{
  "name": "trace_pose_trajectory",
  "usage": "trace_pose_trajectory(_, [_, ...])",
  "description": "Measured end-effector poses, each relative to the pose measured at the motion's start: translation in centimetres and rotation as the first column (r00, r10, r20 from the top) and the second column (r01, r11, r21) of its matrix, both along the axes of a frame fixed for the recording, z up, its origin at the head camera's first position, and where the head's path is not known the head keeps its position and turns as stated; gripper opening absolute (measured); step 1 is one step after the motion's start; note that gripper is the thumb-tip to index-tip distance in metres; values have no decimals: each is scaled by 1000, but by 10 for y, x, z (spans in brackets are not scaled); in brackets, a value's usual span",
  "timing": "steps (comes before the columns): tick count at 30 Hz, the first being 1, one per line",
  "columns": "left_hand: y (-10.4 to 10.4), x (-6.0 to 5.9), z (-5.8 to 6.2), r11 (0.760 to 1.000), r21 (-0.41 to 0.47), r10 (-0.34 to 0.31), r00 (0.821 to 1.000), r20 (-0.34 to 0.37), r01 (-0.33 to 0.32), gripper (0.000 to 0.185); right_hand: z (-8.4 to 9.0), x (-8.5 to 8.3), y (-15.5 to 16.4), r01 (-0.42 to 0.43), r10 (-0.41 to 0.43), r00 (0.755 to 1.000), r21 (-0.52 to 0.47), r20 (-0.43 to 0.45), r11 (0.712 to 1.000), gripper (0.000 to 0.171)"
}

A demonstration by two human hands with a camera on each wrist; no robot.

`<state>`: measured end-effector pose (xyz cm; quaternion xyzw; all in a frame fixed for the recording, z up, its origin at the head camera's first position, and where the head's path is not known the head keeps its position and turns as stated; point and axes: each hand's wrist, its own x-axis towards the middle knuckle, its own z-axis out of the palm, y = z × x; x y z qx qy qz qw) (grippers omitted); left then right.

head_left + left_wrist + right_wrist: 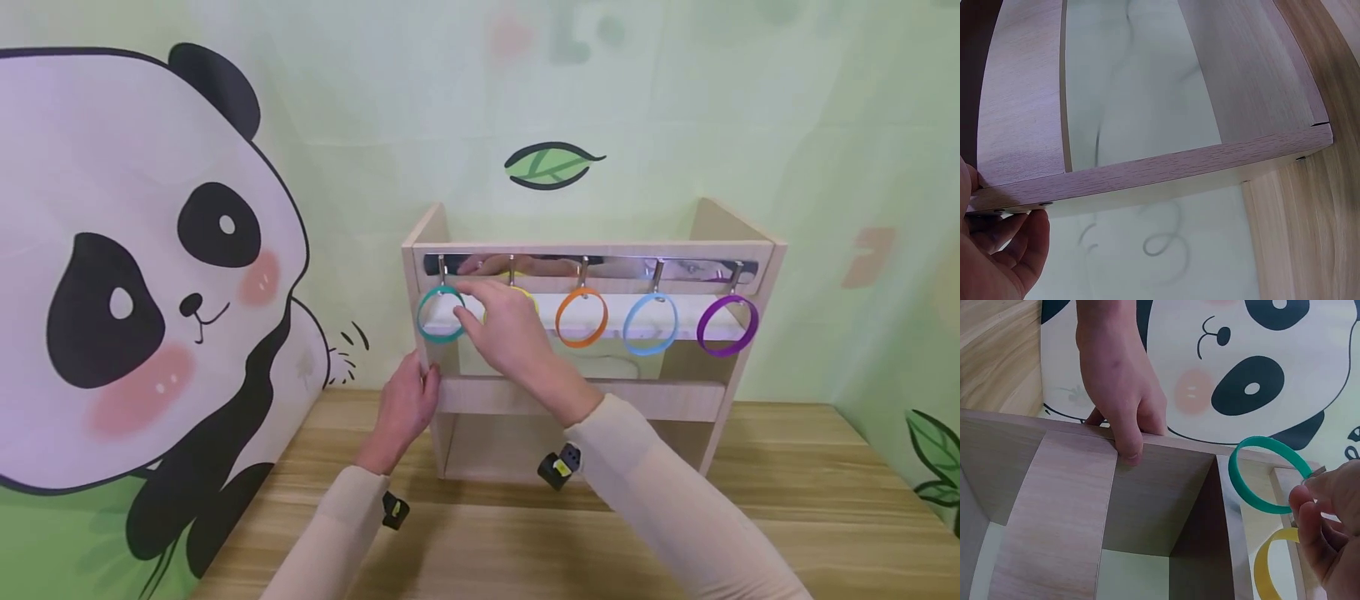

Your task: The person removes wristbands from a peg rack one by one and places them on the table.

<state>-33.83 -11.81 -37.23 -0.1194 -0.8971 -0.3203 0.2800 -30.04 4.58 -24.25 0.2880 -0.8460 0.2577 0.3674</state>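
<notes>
I see the left hand [405, 404] gripping the wooden rack's [592, 396] left edge on the bench [787, 500]. The right hand [506, 329] seems to pinch the green ring [441, 315] at its hook. A tug could topple the rack or knock off the yellow ring [1272, 565].

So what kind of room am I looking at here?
Probably a children's playroom or nursery-style setup: a cartoon panda mural on a pale green wall, and a small wooden rack on a wooden table with coloured rings on hooks.
</notes>
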Motion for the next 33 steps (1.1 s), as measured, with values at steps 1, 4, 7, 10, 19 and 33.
trace_pose_trajectory(1, [0,0,0,1000,2,-1,1000,-4,1,22,0,0,0,7,-7,1000,6,3,1000,31])
trace_pose_trajectory(4, [1,-1,-1,1000,4,-7,1000,-7,7,23,1,-1,-2,24,-25,999,20,23,999,32])
trace_pose_trajectory(7, [0,-1,-2,1000,5,-13,1000,9,13,24,0,-2,-4,43,-44,998,32,41,999,32])
trace_pose_trajectory(10, [0,-1,-2,1000,6,-16,1000,16,16,25,-1,-3,-5,58,-60,997,36,49,998,31])
trace_pose_trajectory(19, [1,-1,-3,1000,4,-13,1000,-24,13,20,-3,-4,-4,59,-59,998,6,-9,998,22])
trace_pose_trajectory(33, [1,-3,-4,1000,14,-13,999,-48,14,21,-4,-5,1,-11,6,994,-47,-112,999,15])
